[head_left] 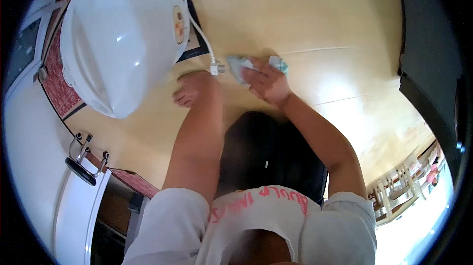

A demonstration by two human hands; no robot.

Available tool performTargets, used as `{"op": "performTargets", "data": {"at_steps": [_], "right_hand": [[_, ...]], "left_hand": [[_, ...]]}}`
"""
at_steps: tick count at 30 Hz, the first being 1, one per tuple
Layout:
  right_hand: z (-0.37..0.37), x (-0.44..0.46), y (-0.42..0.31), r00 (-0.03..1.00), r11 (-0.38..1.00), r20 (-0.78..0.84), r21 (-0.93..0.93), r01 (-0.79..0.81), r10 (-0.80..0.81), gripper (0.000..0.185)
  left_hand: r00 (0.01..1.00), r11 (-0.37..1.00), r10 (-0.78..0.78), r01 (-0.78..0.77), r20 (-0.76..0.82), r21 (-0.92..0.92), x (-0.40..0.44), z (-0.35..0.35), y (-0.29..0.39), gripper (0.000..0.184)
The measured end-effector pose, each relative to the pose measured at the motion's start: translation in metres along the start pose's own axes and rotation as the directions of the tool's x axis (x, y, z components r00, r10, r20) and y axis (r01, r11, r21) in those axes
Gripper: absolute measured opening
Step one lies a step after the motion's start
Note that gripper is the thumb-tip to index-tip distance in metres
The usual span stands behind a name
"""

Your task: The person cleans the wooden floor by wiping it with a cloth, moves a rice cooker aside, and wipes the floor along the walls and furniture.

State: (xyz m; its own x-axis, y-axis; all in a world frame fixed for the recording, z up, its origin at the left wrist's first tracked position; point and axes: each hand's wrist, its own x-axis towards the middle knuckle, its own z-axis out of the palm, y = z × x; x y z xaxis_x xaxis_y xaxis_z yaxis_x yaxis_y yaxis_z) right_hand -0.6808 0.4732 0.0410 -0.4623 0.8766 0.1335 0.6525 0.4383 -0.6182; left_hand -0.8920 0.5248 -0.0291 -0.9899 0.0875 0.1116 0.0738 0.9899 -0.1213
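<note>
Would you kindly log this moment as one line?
right hand: gripping cloth | left hand: curled near plug | white appliance: left side

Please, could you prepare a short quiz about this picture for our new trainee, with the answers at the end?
1. Multiple choice: Which hand grips the pale cloth? A) left B) right C) both
2. True or false: The cord's plug is pushed into a socket.
3. Fill in: The big rounded appliance near the left hand is ____ in colour.

Key:
1. B, the right hand.
2. False; its prongs show bare above the tan surface.
3. White.
</note>
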Motion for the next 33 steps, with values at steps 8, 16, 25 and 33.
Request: {"op": "performTargets", "data": {"at_steps": [8,16,25,33], "right_hand": [[-0.151,-0.107,0.164,0.383,0.474,-0.636,-0.031,-0.880,0.669,0.034],[-0.007,-0.039,0.029,0.957,0.949,-0.105,-0.138,-0.282,0.269,0.027],[-0.108,-0.066,0.095,0.667,0.536,-0.160,-0.475,-0.698,0.727,0.020],[-0.115,-0.071,0.195,0.021,0.422,-0.735,0.366,-0.830,0.678,0.031]], "left_hand": [[0.996,0.998,0.027,-0.032,-0.085,-0.052,0.016,0.020,-0.029,0.049],[0.329,0.263,0.944,-0.674,0.038,-0.690,-0.039,-0.074,-0.052,0.042],[0.142,0.444,0.893,-0.118,0.428,-0.888,-0.029,-0.223,0.013,0.030],[0.477,-0.051,0.873,-0.117,-0.101,-0.992,0.113,-0.385,0.024,0.032]]}}
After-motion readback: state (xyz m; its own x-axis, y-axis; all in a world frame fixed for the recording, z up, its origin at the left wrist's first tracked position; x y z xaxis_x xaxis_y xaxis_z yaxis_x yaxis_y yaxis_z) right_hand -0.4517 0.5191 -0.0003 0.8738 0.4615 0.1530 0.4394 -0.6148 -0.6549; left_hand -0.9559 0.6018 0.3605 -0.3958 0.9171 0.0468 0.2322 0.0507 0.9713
